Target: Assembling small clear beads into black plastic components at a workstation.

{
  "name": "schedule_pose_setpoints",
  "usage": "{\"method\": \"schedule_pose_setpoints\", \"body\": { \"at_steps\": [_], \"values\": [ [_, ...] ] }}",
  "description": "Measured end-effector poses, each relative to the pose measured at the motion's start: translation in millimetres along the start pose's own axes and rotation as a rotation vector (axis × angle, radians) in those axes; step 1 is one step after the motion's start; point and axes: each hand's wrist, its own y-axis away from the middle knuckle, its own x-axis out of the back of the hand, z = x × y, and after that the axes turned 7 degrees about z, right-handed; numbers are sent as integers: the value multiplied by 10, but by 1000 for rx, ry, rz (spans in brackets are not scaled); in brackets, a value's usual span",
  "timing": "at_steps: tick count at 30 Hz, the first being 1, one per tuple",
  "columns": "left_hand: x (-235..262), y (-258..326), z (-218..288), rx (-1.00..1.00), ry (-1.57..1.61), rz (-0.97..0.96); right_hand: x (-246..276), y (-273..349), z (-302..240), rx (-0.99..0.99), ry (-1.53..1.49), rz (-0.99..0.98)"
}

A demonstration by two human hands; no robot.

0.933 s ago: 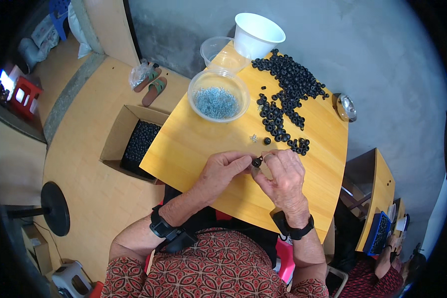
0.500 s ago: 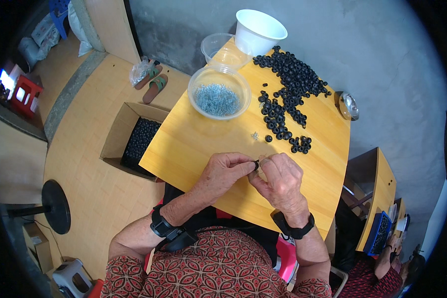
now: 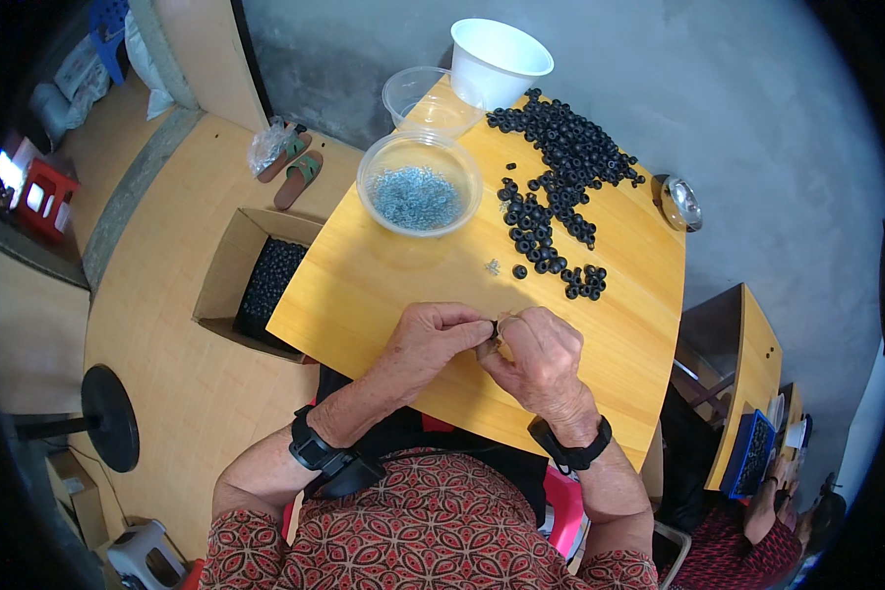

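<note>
Over the near part of the yellow wooden table (image 3: pixel 344 285), my left hand (image 3: pixel 425 344) pinches a small black ring-shaped part (image 3: pixel 494 329) between thumb and forefinger. My right hand (image 3: pixel 538 359) meets it there, its fingers closed at the part. Something thin and pale shows at those fingertips, too small to name. Beyond my hands lie a few tiny clear pieces (image 3: pixel 493 267) and a single black part (image 3: pixel 519 272). A loose spread of black ring-shaped parts (image 3: pixel 570 147) covers the table's far right. A clear tub (image 3: pixel 372 202) holds many small bluish-clear pieces.
A white bowl (image 3: pixel 501 59) and another clear tub (image 3: pixel 403 93) stand at the far edge. A round metal object (image 3: pixel 680 204) sits by the right edge. Left of the table, a cardboard box (image 3: pixel 221 285) holds black parts. At lower right, another person's hands reach a blue tray (image 3: pixel 747 457).
The whole view has shifted slightly, so the table appears a little further left. My hands stay together at the black part; the right fingers have turned slightly.
</note>
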Motion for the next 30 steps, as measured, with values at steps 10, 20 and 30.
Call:
{"method": "schedule_pose_setpoints", "body": {
  "at_steps": [10,20,30],
  "values": [
    [7,14,60,-106,-169,14,39,6,-21,-16,3,-21],
    [1000,-16,727,-517,-322,733,261,-21,618,-226,111,-17],
    [1310,86,788,-583,-795,1017,-62,-76,644,-189,128,-162]
  ]
}}
